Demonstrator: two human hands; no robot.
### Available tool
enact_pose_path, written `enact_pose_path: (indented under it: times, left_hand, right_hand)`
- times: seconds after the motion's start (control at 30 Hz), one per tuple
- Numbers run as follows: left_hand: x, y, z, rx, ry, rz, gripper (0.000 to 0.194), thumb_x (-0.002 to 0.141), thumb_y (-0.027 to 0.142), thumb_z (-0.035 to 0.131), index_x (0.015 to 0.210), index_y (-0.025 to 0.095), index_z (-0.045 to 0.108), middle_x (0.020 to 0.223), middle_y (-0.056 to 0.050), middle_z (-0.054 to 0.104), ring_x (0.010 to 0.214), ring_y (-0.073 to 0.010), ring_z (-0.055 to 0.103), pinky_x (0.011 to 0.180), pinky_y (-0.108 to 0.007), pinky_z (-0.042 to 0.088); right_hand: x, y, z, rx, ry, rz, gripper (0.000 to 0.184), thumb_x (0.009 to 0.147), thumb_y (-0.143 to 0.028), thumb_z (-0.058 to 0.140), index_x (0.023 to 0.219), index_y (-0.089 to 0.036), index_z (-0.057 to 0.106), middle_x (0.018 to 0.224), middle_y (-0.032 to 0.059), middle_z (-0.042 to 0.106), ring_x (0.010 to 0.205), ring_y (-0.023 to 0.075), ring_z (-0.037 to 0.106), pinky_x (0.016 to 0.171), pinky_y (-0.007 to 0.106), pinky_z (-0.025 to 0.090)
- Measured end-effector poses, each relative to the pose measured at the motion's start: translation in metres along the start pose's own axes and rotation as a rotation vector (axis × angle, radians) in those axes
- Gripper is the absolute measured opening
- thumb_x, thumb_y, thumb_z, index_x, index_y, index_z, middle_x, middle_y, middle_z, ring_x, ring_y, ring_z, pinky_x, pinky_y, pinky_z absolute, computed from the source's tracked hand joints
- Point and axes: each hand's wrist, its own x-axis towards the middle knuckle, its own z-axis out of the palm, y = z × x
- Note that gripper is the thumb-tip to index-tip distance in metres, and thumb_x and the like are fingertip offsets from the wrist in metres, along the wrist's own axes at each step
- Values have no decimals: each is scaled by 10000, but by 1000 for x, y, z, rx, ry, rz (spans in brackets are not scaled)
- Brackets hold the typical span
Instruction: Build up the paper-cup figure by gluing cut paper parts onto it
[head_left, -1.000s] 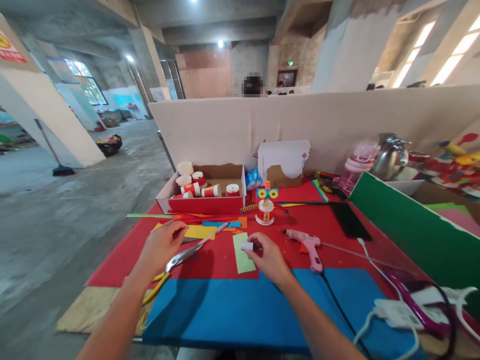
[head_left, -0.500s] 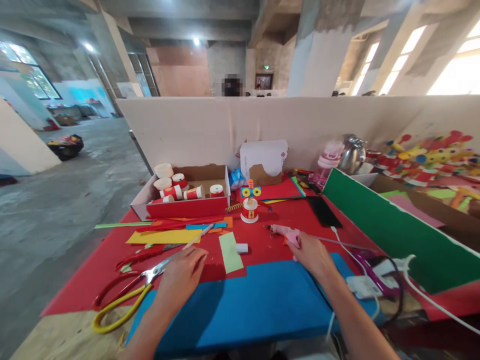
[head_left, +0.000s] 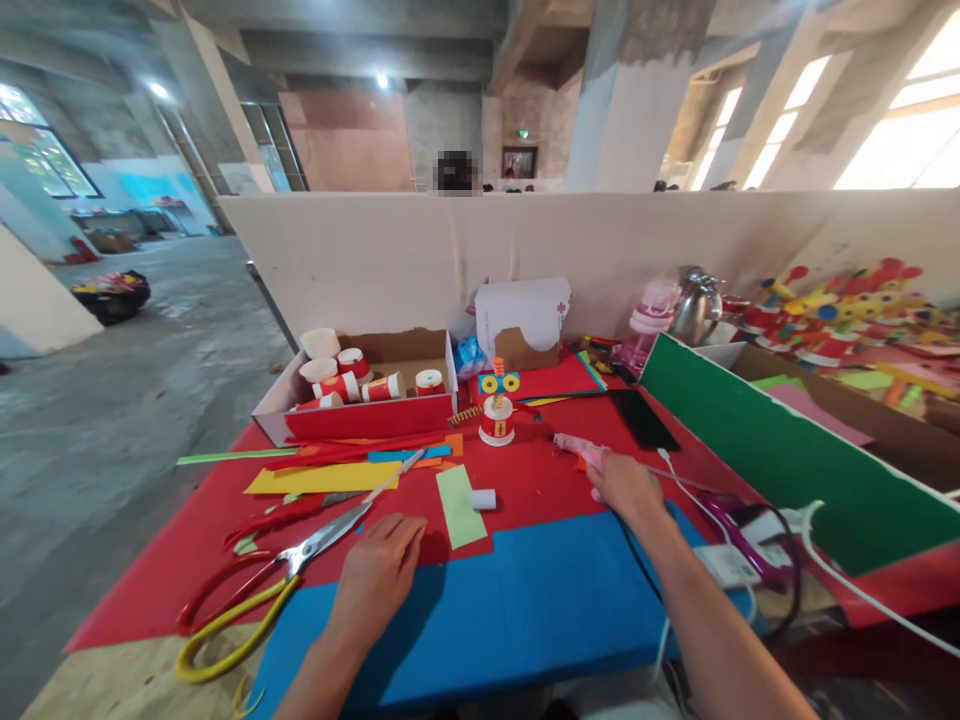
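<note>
My right hand (head_left: 626, 487) is wrapped round the handle of a pink glue gun (head_left: 576, 450) lying on the red sheet; its nozzle points left. My left hand (head_left: 379, 575) rests flat on the table where the red sheet meets the blue sheet (head_left: 525, 600), fingers stretched out, holding nothing. Just ahead of it lie a light green paper strip (head_left: 459, 506) and a small white cylinder (head_left: 484, 499). Big scissors (head_left: 255, 590) with red and yellow handles lie to the left of my left hand.
A cardboard box (head_left: 360, 405) holds several red and white paper cups. A small cup figure (head_left: 496, 415) stands behind the strip. Coloured paper strips (head_left: 330, 470), a black phone (head_left: 643, 418), a green board (head_left: 780, 460), cables and a power strip (head_left: 731, 565) lie around. A person is behind the partition.
My right hand left the white cylinder on the table, moved right and closed on the glue gun. My left hand came off the scissors and now lies flat nearer to me.
</note>
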Motion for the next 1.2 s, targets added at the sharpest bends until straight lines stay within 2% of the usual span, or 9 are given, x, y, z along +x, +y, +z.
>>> enact_pose_path:
  times: [0.13,0.57,0.73,0.83,0.93,0.97,1.03,1.1,1.2]
  left_hand:
    - [0,2,1,-23,-19,-11,297,922,250,369,890,206,660,883,-73,698,785,-180,660,663,-271,529]
    - [-3,0,2,-12,-36,18,306,922,260,363,916,206,664,885,-74,696,783,-186,656,672,-279,524]
    - [-1,-4,-17,18,-5,3,293,917,270,364,980,224,646,908,-71,689,819,-190,641,717,-291,504]
    - [10,-9,-42,57,-7,-39,338,932,327,336,837,209,638,815,-66,667,750,-181,618,685,-278,476]
    - [28,-17,-67,107,-40,-122,386,930,366,321,721,198,600,695,-49,617,642,-172,579,596,-263,434]
    - [35,-20,-74,122,-49,-138,373,926,349,313,756,198,609,721,-50,623,652,-174,581,589,-260,429]
    - [49,-30,-87,145,-55,-145,333,907,268,303,969,207,624,939,-67,652,791,-183,613,634,-259,444]
    - [61,-42,-95,190,-60,-161,364,884,227,324,1153,222,569,1119,-72,622,919,-197,612,702,-270,457]
    - [75,-66,-96,281,-124,-210,305,881,261,375,1073,223,609,1032,-68,658,896,-217,616,710,-285,456]
  right_hand:
    - [1,1,0,-68,-26,0,355,906,-297,384,1133,-126,598,1031,184,699,964,292,662,702,326,457]
    - [-2,9,0,-40,-73,31,476,894,-274,422,1331,-87,445,1128,226,649,1034,314,633,767,380,467]
    - [-19,-2,-9,-25,74,-8,420,875,-454,494,1183,-175,557,1071,160,667,928,289,650,679,335,463]
    - [-30,-26,-8,160,283,-156,304,921,-414,413,1048,-222,611,986,94,680,831,217,635,678,297,446]
    - [-37,-59,3,350,466,-439,403,949,-385,345,715,-206,619,732,76,650,773,201,589,807,338,429]
    - [-38,-70,9,409,522,-517,408,946,-382,359,661,-214,599,704,69,638,786,206,577,873,373,409]
    - [-41,-87,22,553,603,-631,308,926,-341,414,720,-235,617,839,58,667,883,213,566,991,439,342]
    - [-41,-96,37,689,578,-715,223,906,-301,458,781,-257,637,880,38,672,915,207,568,1055,475,289]
    - [-41,-96,53,888,407,-797,189,865,-336,542,726,-269,650,702,14,640,782,196,588,1035,468,350]
